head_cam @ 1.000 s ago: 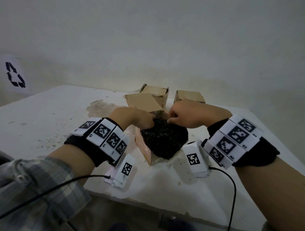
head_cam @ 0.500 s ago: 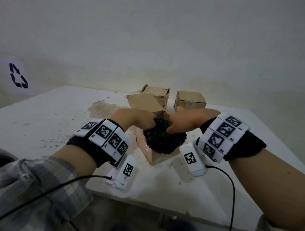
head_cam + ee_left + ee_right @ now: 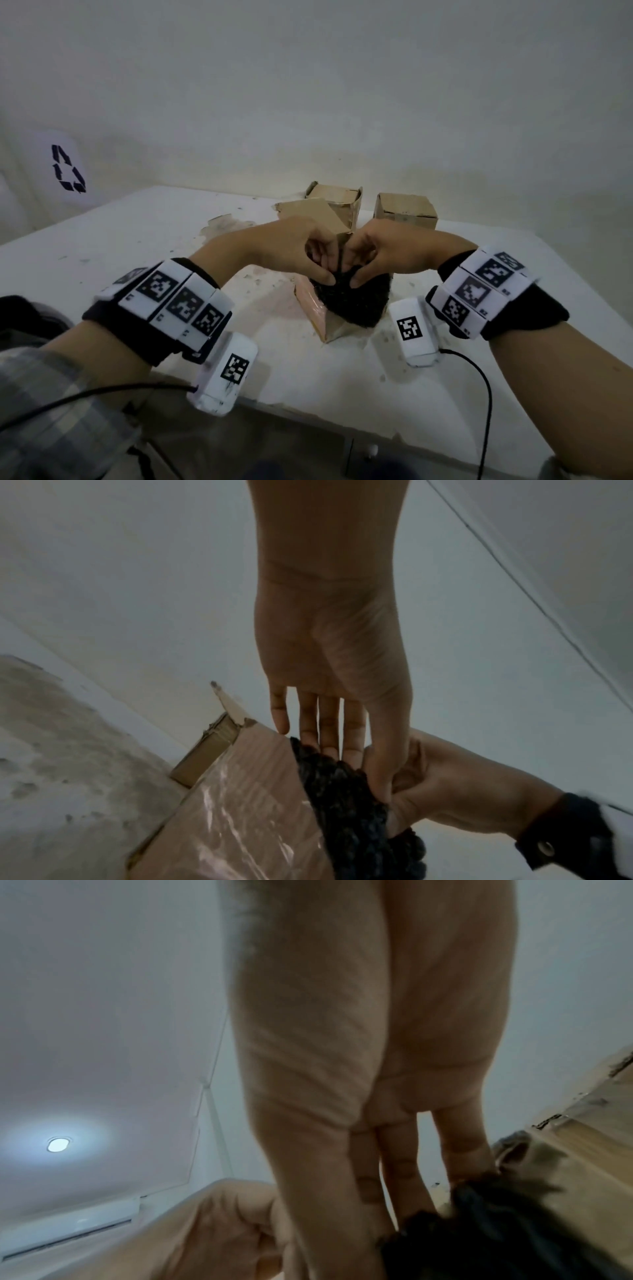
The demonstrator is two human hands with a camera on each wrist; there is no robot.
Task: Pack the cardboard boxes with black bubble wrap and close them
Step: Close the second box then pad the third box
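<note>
An open cardboard box (image 3: 317, 317) with shiny tape on its side stands mid-table, its flap (image 3: 308, 212) raised behind. Black bubble wrap (image 3: 359, 303) bulges out of its top. My left hand (image 3: 327, 270) and right hand (image 3: 352, 272) meet above it, each pinching a raised ridge of the wrap between thumb and fingers. In the left wrist view the left fingers (image 3: 329, 723) reach straight down behind the wrap (image 3: 342, 804), thumb in front, beside the box (image 3: 246, 791). The right wrist view shows the right fingers (image 3: 404, 1172) entering the wrap (image 3: 496, 1231).
Two more cardboard boxes stand behind: one with loose flaps (image 3: 337, 198) and a shut one (image 3: 406, 210). The white table (image 3: 137, 260) is stained and chipped, and its front edge runs just below my wrists. A wall rises close behind.
Both hands have come together and lifted from pressing the far top of the wrap to pinching a ridge at its middle. The wrap is bunched higher.
</note>
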